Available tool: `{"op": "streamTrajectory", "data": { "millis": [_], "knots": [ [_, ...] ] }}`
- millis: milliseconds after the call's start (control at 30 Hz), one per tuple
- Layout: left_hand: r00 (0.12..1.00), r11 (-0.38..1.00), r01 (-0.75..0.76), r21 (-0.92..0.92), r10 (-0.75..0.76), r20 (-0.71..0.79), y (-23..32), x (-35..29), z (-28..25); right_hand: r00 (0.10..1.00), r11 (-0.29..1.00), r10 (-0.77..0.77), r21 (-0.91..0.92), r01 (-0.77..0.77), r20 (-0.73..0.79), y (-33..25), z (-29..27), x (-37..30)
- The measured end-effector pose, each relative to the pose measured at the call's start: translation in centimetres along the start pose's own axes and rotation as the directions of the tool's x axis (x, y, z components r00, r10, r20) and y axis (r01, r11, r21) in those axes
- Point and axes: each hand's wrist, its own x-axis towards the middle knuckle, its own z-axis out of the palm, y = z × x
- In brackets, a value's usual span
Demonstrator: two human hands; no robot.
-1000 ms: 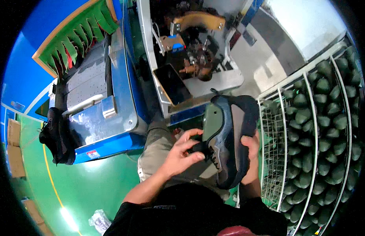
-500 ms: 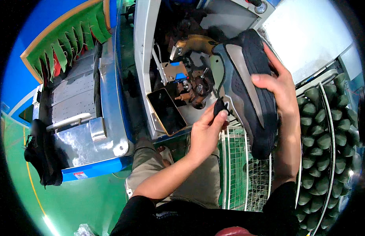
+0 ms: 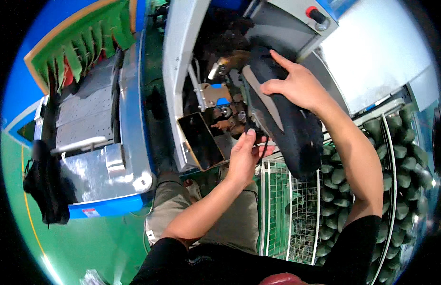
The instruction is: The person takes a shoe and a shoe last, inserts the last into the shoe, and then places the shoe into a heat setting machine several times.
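A dark shoe with a grey-brown stripe along its side is held tilted in front of the machine's opening. Across its far part my right hand is closed, thumb on the near side and fingers over the sole. Beside the shoe's opening, my left hand is closed around a thin black shoelace; part of the lace is hidden by the fingers. Behind the shoe are the machine's metal fittings, partly covered by it.
A dark-screened phone leans at the machine's edge. Below the shoe stands a white wire basket, with a rack of dark shoe lasts to its right. At left, a conveyor has green flaps and a black shoe at its end.
The shoe and my right hand have moved left, with the shoe turned more sole-side toward me. My left hand has shifted slightly down, its fingers now spread around the lace.
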Motion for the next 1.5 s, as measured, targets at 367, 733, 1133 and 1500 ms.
{"op": "streamTrajectory", "data": {
  "millis": [367, 733, 1133, 1500],
  "knots": [
    [0.998, 0.902, 0.046, 0.428, -0.061, 0.021, 3.6, -6.9, -4.1, 0.994, 0.978, 0.112, 0.173, -0.113, 0.017, -2.8, 0.5, 1.8],
    [0.997, 0.753, 0.051, 0.656, -0.073, 0.007, 2.6, -12.5, -7.2, 0.972, 0.984, 0.047, 0.179, -0.005, -0.229, -1.4, 2.0, -0.3],
    [0.996, 0.216, -0.08, 0.973, -0.011, 0.084, -2.1, -16.5, -7.8, 0.833, 0.984, 0.176, 0.08, -0.157, -0.524, -2.6, 0.7, -10.2],
    [0.942, 0.781, 0.041, 0.623, -0.239, 0.237, 2.8, -17.4, -3.9, 0.704, 0.993, 0.117, 0.075, -0.09, -0.701, 1.0, 9.9, -29.3]
  ]
}}
